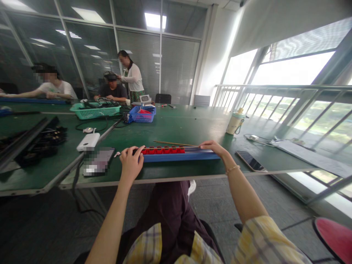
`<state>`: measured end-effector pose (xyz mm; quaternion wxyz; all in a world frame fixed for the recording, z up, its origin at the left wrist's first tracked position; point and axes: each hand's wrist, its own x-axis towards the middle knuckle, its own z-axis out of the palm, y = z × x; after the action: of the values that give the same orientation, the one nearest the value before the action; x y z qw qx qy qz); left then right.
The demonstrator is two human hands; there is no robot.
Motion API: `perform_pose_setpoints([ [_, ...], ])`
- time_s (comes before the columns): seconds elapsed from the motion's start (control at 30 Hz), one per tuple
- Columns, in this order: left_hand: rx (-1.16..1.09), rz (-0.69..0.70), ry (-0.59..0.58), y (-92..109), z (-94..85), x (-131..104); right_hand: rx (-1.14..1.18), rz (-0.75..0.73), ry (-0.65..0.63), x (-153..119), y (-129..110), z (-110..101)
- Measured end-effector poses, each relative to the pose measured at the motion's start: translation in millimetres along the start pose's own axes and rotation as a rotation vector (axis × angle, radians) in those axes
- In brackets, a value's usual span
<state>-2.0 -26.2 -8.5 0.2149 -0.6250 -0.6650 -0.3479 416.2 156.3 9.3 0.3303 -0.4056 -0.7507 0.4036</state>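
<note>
A long blue rail (181, 157) lies along the front edge of the green table, with a row of red pieces (165, 150) in its left and middle part. My left hand (132, 159) is at the rail's left end, fingers apart and bent over the end of the red row. Over the right part of the rail, my right hand (213, 146) has its fingers together on a thin strip along the top; what exactly they pinch is too small to tell. Behind the rail lie thin brown sticks (173, 143).
Left are a phone (99, 161), a white case (88, 142) and dark parts (41, 143). Right are another phone (250, 161) and a bottle (235, 122). Farther back stand a green basket (95, 112) and a blue basket (143, 115). Several people are across the table.
</note>
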Motion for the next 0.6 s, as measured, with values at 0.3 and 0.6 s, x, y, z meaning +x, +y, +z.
perform_pose_setpoints([
  [0.3,-0.005,-0.008,-0.004,0.9,1.1,0.7,0.045,0.006,-0.003,2.1,4.6,-2.0],
  [0.6,-0.008,-0.025,0.003,-0.9,5.8,1.2,0.025,-0.062,0.021,-1.4,0.4,-2.6],
])
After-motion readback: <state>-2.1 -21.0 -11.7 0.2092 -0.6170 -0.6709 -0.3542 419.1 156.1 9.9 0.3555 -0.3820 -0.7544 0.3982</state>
